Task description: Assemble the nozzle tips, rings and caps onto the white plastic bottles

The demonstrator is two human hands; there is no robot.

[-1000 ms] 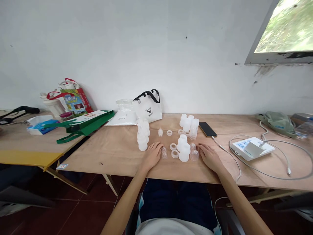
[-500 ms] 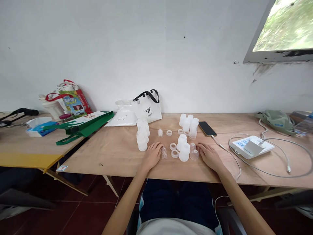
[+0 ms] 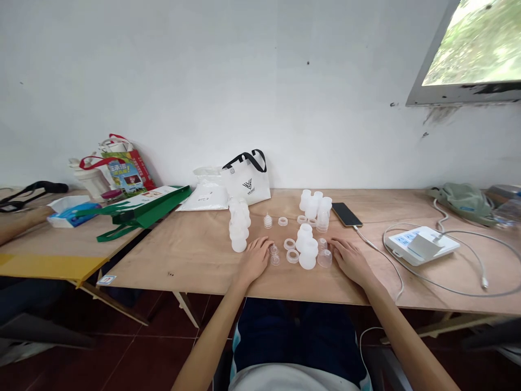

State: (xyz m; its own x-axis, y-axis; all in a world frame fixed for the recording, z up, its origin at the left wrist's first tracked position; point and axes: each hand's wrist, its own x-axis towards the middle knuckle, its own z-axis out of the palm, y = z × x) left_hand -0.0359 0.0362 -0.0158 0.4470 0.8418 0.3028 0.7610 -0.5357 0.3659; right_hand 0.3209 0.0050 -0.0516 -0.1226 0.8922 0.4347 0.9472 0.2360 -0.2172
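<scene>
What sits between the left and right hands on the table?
In the head view, from left hand to right hand: two small clear pieces, two translucent rings, a cluster of frosted bottles, then two clear domed caps.

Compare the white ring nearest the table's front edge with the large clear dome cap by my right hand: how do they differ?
The ring is low with an open middle; the dome cap is rounded and taller. The ring looks whitish, the cap more see-through. The ring lies left of the front white bottles, the cap right of them. Both rest on the table.
</scene>
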